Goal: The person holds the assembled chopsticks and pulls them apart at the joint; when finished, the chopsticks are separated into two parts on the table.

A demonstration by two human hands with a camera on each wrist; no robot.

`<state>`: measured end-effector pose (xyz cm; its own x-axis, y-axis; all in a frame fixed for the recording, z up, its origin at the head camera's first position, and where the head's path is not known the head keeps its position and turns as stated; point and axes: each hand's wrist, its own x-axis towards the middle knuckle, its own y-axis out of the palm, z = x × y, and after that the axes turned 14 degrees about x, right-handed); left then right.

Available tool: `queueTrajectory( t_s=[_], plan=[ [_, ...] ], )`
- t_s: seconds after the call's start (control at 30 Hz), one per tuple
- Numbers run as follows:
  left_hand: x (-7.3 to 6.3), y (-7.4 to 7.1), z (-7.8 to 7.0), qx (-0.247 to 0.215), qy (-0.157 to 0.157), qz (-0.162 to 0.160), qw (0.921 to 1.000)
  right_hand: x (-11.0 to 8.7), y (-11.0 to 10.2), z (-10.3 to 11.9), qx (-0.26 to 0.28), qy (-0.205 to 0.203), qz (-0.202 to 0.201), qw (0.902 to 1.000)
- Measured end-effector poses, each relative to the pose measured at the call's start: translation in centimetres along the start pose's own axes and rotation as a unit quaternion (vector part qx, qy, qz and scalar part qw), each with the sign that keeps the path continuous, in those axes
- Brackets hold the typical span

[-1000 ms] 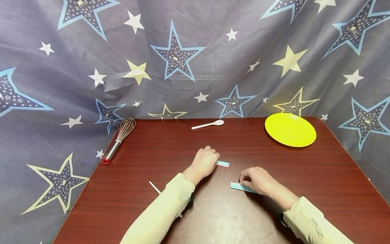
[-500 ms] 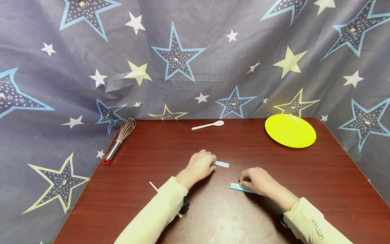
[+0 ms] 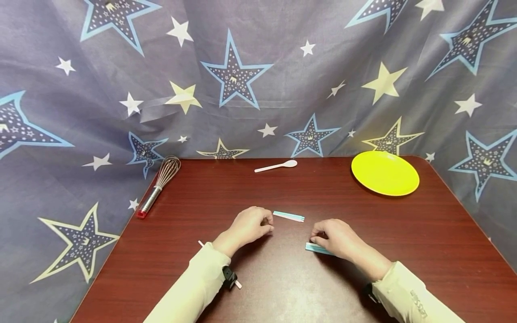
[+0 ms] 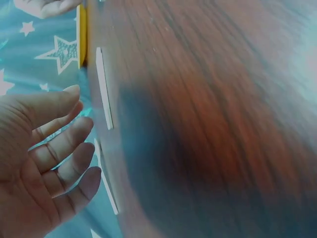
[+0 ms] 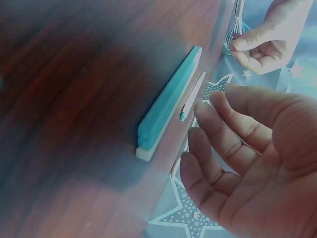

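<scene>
Two flat blue-and-white sticks lie on the table. The farther stick [image 3: 288, 216] has a notched right end. Just left of it is my left hand [image 3: 247, 226], fingers loosely bent and holding nothing; the left wrist view also shows this hand [image 4: 59, 168] without anything in it. My right hand [image 3: 337, 237] hovers over the nearer stick [image 3: 317, 248] and hides its right end. In the right wrist view, the relaxed fingers [image 5: 203, 148] are apart from that thick teal-and-white stick [image 5: 168, 101]. A thin white stick [image 3: 238, 285] passes beneath my left forearm, its middle hidden.
A whisk [image 3: 159, 186] with a red-tipped handle lies along the table's left edge. At the back lies a white spoon [image 3: 278, 166]. A yellow plate [image 3: 385, 173] sits at the back right. A star-patterned cloth [image 3: 258, 80] hangs behind the dark red table [image 3: 226, 193].
My left hand has let go of the farther stick and drawn back to the left, uncovering it. The right hand has shifted slightly left above the nearer stick.
</scene>
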<state>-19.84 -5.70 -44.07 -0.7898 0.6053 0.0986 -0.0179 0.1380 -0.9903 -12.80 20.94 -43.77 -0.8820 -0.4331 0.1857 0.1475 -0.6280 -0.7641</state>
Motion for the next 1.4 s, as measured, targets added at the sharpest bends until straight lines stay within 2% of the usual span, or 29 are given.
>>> queueTrajectory(
  t_s=[0.23,0.43,0.57,0.73,0.9,1.07,1.17,1.27,1.4],
  plan=[
    [-2.2,-0.3,1.6,-0.017,-0.012,-0.002,0.9998,0.1,0.2,0.3,0.005,-0.003,0.003,1.0000],
    [-4.3,-0.4,3.2,-0.040,0.005,-0.011,0.9991,0.2,0.3,0.6,-0.003,-0.016,-0.001,0.9999],
    [-5.7,-0.4,4.6,-0.077,0.014,-0.017,0.9968,0.3,0.5,0.7,-0.003,-0.022,0.000,0.9997],
    [-7.3,-0.5,6.3,-0.130,0.006,-0.033,0.9909,0.5,0.8,1.0,0.002,-0.028,-0.002,0.9996],
    [-8.9,-0.8,7.9,-0.155,0.002,-0.015,0.9878,0.8,1.2,1.3,0.015,-0.033,0.005,0.9993],
    [-10.3,-1.1,9.3,-0.157,-0.014,0.003,0.9876,1.0,2.0,1.7,0.033,-0.046,0.018,0.9983],
    [-11.0,-1.4,9.9,-0.145,-0.020,-0.002,0.9892,1.0,2.3,2.0,0.033,-0.062,0.019,0.9974],
    [-11.7,-1.6,10.4,-0.117,-0.019,-0.009,0.9929,1.2,2.4,2.3,0.031,-0.074,0.023,0.9965],
    [-12.5,-1.6,10.8,-0.056,-0.012,-0.010,0.9983,1.2,2.5,2.6,0.035,-0.077,0.028,0.9960]
  ],
)
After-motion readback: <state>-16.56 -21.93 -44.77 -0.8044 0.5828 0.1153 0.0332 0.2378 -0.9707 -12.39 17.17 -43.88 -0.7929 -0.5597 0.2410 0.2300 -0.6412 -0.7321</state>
